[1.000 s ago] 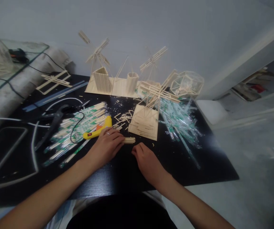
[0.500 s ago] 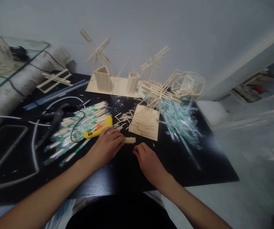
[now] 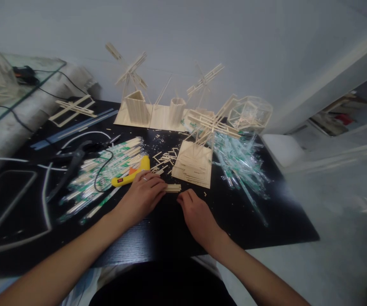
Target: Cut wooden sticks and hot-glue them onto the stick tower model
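Note:
My left hand [image 3: 146, 187] is closed over a small bundle of wooden sticks [image 3: 173, 188], whose right ends poke out past the fingers. Just right of those ends, my right hand [image 3: 194, 208] has its thumb and fingertips pinched together; what they hold, if anything, is hidden. Touching or close behind my left hand lies a yellow glue gun [image 3: 127, 177]. Beyond my hands stands a windmill model [image 3: 213, 125] made of sticks, on a square wooden base [image 3: 192, 165]. Loose short stick pieces [image 3: 167, 157] are scattered left of that base.
Wrapped chopsticks [image 3: 106, 165] lie at left, beside black-handled pliers or cutters [image 3: 75, 161] and a white cable [image 3: 46, 199]. Empty plastic wrappers [image 3: 242, 161] pile up at right. Along the wall stand more stick models [image 3: 137, 108] and a stick polyhedron [image 3: 250, 112]. The black table's [image 3: 285, 225] edge is at right.
Almost nothing differs. The view has shifted very slightly, and both hands keep nearly the same pose over the sticks.

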Tool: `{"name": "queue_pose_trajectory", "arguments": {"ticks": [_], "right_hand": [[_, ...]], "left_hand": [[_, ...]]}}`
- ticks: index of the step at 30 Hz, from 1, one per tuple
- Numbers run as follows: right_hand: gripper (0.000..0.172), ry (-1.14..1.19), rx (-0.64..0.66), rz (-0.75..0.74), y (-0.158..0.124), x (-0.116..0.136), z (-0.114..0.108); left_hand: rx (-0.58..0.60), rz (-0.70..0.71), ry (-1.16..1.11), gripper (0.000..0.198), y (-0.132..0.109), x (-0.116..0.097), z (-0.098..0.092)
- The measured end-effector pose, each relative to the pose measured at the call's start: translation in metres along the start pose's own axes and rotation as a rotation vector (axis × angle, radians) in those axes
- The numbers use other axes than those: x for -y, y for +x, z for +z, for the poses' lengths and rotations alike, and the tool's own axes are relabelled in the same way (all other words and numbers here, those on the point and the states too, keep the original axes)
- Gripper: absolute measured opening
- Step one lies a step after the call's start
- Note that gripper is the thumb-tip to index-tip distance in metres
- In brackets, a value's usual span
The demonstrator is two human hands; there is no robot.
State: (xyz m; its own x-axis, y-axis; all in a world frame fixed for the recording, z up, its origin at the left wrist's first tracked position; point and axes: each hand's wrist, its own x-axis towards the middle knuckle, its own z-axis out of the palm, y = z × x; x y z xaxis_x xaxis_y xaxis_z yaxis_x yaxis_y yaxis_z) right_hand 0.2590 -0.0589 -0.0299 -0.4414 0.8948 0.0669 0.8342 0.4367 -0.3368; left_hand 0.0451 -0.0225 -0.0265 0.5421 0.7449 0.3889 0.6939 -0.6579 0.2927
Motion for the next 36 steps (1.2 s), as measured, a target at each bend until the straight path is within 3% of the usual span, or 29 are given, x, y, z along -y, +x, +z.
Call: {"name": "queue_pose_trajectory", "arguments": {"ticks": [3,6,10,20,36], "right_hand": [[0.020,0.066,-0.045,-0.019,-0.002,-0.001,-0.001],[0.018,0.340,-0.139,-0.028,-0.006,-0.006,-0.009],[0.018,0.611,-0.267,0.158,-0.010,-0.022,-0.025],[0.019,0.556,-0.378,0.331,-0.014,-0.060,-0.044],[0.028,0.300,-0.387,0.313,-0.017,-0.091,-0.053]], "left_hand": [[0.006,0.002,0.001,0.013,0.000,0.000,0.000],[-0.002,-0.001,-0.002,0.013,-0.001,0.000,0.000],[-0.018,0.003,0.004,0.015,-0.001,0.000,0.001],[-0.013,-0.003,0.020,0.015,-0.001,0.000,0.000],[0.008,-0.006,0.029,0.015,-0.001,0.000,-0.001]]}}
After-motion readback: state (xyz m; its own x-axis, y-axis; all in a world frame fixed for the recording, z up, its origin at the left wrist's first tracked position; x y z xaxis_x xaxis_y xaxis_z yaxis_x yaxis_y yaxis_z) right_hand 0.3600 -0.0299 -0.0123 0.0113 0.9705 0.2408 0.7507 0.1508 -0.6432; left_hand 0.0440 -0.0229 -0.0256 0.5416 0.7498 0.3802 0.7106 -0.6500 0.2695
